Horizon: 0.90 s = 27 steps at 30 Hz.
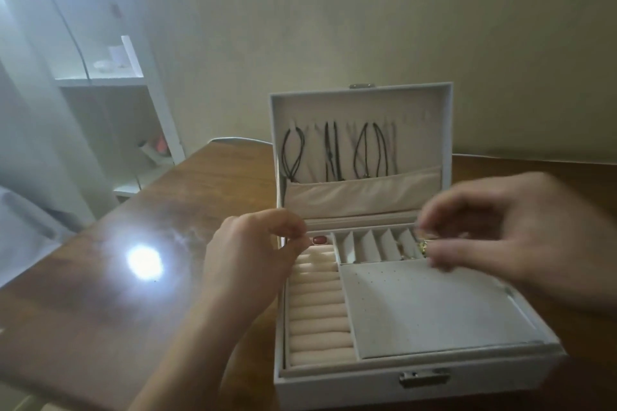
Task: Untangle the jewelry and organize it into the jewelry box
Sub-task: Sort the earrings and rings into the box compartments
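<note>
Jewelry box (417,387), white and rectangular with a metal clasp on its front, sits open on the brown wooden table (100,310), its lid upright. Three black cord necklaces (335,157) hang in the lid above a beige fabric pocket (364,192). Inside the base lie one column of cream ring rolls (317,310), one grey perforated earring panel (430,307) and a row of about five small divided slots (375,245). One ring with a red stone (319,239) sits at the top of the rolls. Left hand (250,253) hovers there, fingers curled, thumb and forefinger pinched together; whether they hold anything cannot be told. Right hand (494,227), blurred, pinches a small gold piece (423,246) over the slots.
</note>
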Tool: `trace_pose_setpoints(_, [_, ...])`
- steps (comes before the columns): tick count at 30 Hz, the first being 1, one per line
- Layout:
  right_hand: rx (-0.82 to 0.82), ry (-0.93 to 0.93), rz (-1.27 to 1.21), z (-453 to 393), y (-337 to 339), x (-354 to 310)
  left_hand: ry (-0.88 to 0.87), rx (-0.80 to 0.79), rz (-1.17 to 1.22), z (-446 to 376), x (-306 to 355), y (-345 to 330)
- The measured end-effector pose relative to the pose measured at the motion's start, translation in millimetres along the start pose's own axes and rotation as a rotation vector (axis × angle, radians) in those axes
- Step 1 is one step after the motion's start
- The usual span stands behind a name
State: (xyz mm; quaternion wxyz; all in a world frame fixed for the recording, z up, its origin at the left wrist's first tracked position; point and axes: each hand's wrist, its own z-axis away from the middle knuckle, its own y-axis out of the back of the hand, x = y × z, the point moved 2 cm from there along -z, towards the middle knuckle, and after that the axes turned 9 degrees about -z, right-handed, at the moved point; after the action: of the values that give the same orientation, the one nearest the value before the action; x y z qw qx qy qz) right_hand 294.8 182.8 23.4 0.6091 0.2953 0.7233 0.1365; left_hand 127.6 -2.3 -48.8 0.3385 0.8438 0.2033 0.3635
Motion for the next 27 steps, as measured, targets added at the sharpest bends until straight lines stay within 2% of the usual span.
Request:
trace_pose_setpoints(3, [-0.122,-0.068,-0.068,-43,-40,4,-0.009,-0.019,-0.032,-2,1,-1])
trace_pose_setpoints(7, [-0.091,-0.175,-0.081,-75,-66,20,0.001,-0.069,-0.014,-6,-4,-2])
trace_pose_setpoints(13, [-0.094,-0.145,0.001,-93,-75,26,0.022,-0.132,0.008,-11,-9,-6])
trace_pose_setpoints(17, [-0.153,-0.157,0.022,-92,-78,29,0.033,-0.145,-0.014,-10,-8,-7])
trace_pose_setpoints(21, [-0.115,-0.091,0.028,-92,-75,30,0.015,-0.157,-0.003,-12,-7,-7])
trace_pose_setpoints(27, [-0.144,-0.131,0.016,-94,-76,39,0.006,-0.167,0.015,-12,-8,-8])
